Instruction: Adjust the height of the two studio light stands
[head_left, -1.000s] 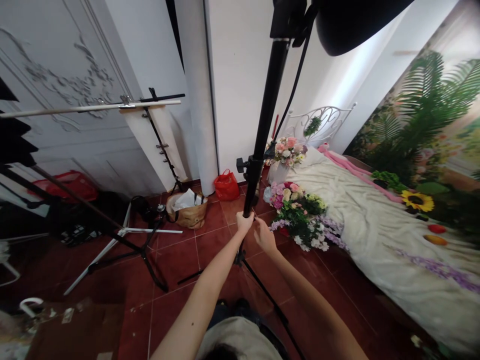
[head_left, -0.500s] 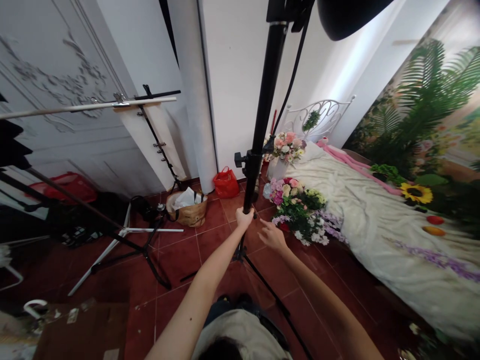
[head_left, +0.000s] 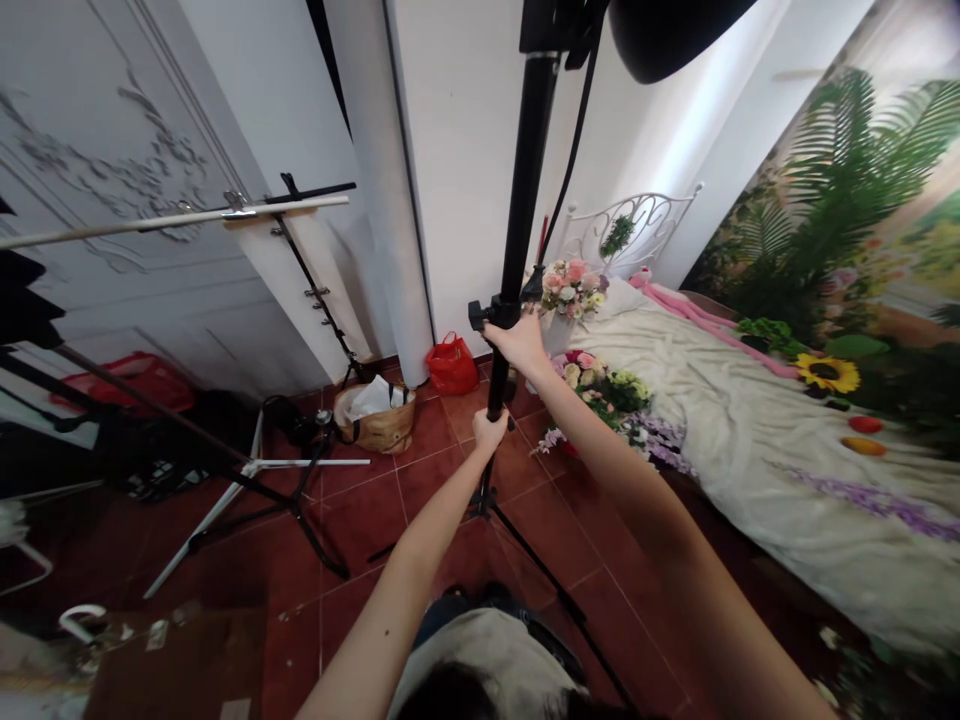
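Floor (head_left: 360, 520) carried bed (head_left: 720, 430); black light stand (head_left: 525, 190) stood off bed's left edge.
Left hand (head_left: 491, 430) had fingers clamped round lower pole (head_left: 496, 385); right hand (head_left: 525, 343) sat higher at collar (head_left: 506, 312), thumb and fingers wrapped round it, some fingertips hidden.

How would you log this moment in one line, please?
left hand: gripping black stand; right hand: at its collar, above; red bag: on floor
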